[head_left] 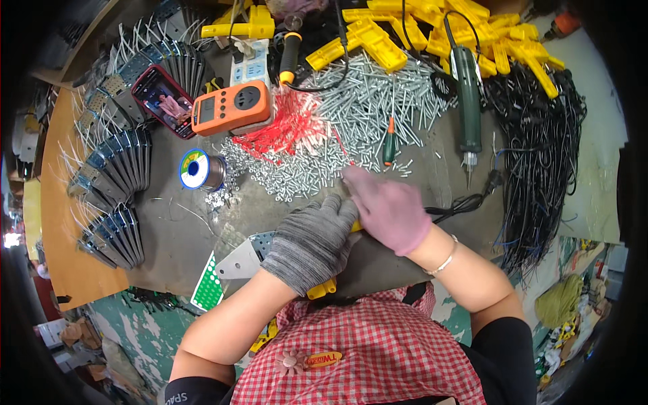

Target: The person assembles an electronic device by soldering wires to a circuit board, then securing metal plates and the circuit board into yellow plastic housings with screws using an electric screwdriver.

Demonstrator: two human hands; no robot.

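Observation:
My left hand point(307, 243), in a grey striped glove, is closed over a yellow plastic housing point(322, 289) near the table's front edge. Its fingers hide most of the housing. A perforated grey metal plate point(239, 262) sticks out to the left from under that hand. My right hand point(391, 210), in a pink glove, is beside the left fingertips, at the near edge of a pile of short screws point(297, 179). Its fingertips are blurred, and whether they hold anything cannot be seen. A thin red wire point(341, 145) lies just beyond them.
A solder spool point(196, 170), an orange meter point(233, 108) and a phone point(164, 101) stand left. Metal plates with wires point(111, 169) line the left edge. A green electric screwdriver point(466, 101), a small screwdriver point(389, 145) and black cables point(540, 155) lie right. Yellow housings point(378, 44) are heaped behind.

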